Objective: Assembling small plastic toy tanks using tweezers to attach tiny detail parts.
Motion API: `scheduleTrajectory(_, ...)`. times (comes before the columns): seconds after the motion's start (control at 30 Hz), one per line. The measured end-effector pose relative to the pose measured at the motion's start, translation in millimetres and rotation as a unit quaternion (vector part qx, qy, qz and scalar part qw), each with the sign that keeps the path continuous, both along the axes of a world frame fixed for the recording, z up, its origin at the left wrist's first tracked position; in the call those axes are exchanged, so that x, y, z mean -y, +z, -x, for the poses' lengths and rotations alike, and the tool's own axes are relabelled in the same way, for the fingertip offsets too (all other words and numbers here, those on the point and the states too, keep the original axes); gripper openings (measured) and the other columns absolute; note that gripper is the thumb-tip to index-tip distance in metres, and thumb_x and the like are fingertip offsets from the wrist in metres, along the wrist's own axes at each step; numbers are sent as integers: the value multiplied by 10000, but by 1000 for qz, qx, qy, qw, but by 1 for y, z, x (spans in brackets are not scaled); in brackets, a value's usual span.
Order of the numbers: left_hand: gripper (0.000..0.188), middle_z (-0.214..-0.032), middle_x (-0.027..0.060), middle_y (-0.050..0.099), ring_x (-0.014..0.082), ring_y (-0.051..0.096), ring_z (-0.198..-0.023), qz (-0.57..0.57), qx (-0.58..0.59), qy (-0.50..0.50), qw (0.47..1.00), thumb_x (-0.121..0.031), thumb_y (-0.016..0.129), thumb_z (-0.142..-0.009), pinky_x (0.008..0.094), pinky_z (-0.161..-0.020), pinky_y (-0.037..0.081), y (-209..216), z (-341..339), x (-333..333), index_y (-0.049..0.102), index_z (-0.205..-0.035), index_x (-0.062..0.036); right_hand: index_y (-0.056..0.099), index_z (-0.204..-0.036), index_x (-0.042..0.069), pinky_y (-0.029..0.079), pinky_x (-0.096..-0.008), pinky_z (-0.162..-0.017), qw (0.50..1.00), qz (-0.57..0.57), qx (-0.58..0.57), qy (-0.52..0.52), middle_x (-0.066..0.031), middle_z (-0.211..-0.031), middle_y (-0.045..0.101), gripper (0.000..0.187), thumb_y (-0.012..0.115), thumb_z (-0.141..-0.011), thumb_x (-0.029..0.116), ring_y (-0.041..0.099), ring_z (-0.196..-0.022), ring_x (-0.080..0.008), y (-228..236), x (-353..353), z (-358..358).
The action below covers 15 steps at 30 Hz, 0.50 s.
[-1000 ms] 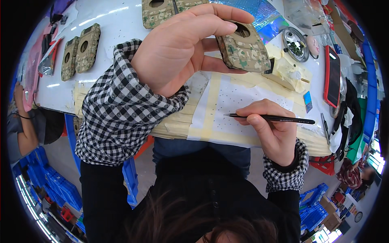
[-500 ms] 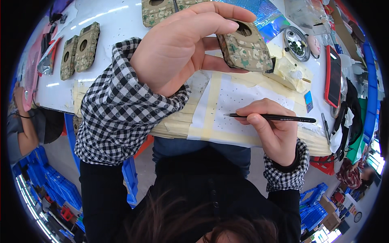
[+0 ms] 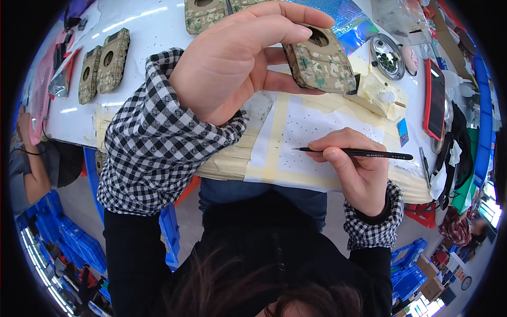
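Observation:
My left hand (image 3: 227, 63) is raised over the table, its fingers curled around a camouflage model part (image 3: 323, 66) in tan, green and brown. A round dark opening shows near that part's upper end. In my right hand (image 3: 359, 174) is a thin black-handled fine-tipped brush (image 3: 369, 154), pinched between thumb and fingers. Its tip points left, over a white sheet (image 3: 301, 127) dotted with tiny dark specks. Whether the tip touches the sheet I cannot tell. Yellowish tape runs along the sheet's edges.
Similar camouflage parts (image 3: 113, 62) lie at the left and far side. To the right are a round metal dish (image 3: 387, 57) with dark green bits, a cream block (image 3: 377, 98), a red-cased phone (image 3: 434, 99) and a black pen (image 3: 424, 167). Another person's arm (image 3: 33, 158) shows at far left.

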<state>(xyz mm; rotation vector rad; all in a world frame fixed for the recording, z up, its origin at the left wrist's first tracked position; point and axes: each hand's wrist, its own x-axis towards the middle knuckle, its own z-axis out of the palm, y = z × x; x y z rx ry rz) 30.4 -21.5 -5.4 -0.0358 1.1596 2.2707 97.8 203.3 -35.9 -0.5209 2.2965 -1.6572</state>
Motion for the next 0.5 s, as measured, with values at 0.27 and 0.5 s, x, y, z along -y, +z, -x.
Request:
scheduleTrajectory(0.27,359,-1134,83,593,155,623,-976,7,-4,-3,1000,-143,481,-943,342,-834,553,0,1,1,451,-1278,-16,690,-911,-19,486,-268,-662,1000,22,-3,13,-105,-811,679,102,652,-868,65,631,-720,-179,1,-1,1)
scheduleTrajectory(0.5,368,-1140,79,592,151,621,-980,0,12,-16,1000,-150,489,-941,333,-832,551,0,2,2,447,-1286,-27,686,-923,-25,495,-276,-690,998,11,-49,46,-127,-823,677,109,651,-864,59,645,-747,-196,7,-4,0)
